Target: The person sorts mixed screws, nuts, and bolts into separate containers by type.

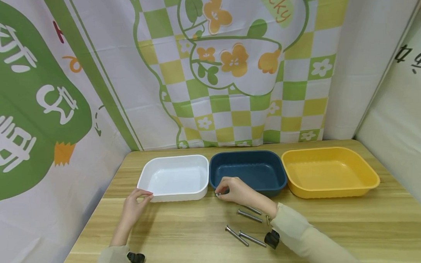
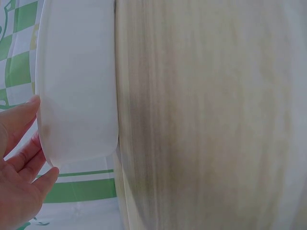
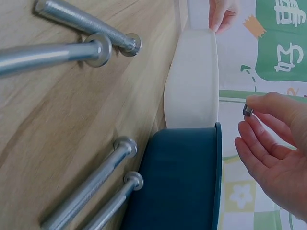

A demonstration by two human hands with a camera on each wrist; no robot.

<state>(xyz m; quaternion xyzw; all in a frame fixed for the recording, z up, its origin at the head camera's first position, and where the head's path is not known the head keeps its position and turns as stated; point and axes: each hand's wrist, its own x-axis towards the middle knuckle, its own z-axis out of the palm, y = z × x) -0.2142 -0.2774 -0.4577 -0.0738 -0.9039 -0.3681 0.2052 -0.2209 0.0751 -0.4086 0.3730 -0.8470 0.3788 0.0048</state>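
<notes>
My left hand [image 1: 133, 208] holds the near left corner of a white plastic bin [image 1: 179, 197], its fingertips at the rim. In the left wrist view the thumb and fingers lie about that rim. Between the thumb and index finger of my right hand [image 1: 234, 190] is a small metal nut [image 3: 247, 110]. That hand is over the near left edge of a dark blue bin [image 1: 248, 171], close to where it meets the white one. Below the right forearm, several long silver bolts [image 1: 250, 216] with round heads lie on the wooden table.
To the right of the blue bin stands a yellow bin [image 1: 332, 193], the three forming a row along the back of the table [image 1: 186, 233]. Small brass-coloured pieces [image 1: 268, 220] lie by the right cuff. A patterned curtain [image 1: 231, 119] hangs behind the bins.
</notes>
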